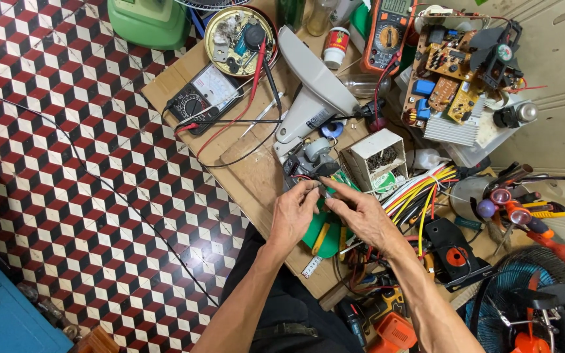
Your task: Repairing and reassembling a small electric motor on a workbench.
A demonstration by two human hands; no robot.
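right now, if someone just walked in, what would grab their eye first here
Probably the two bare hands meeting mid-frame, left hand and right hand, pinching at small wires below a grey plastic housing. Next, the crowded wooden board: an analog meter at upper left, an orange multimeter at the top, exposed circuit boards at upper right.
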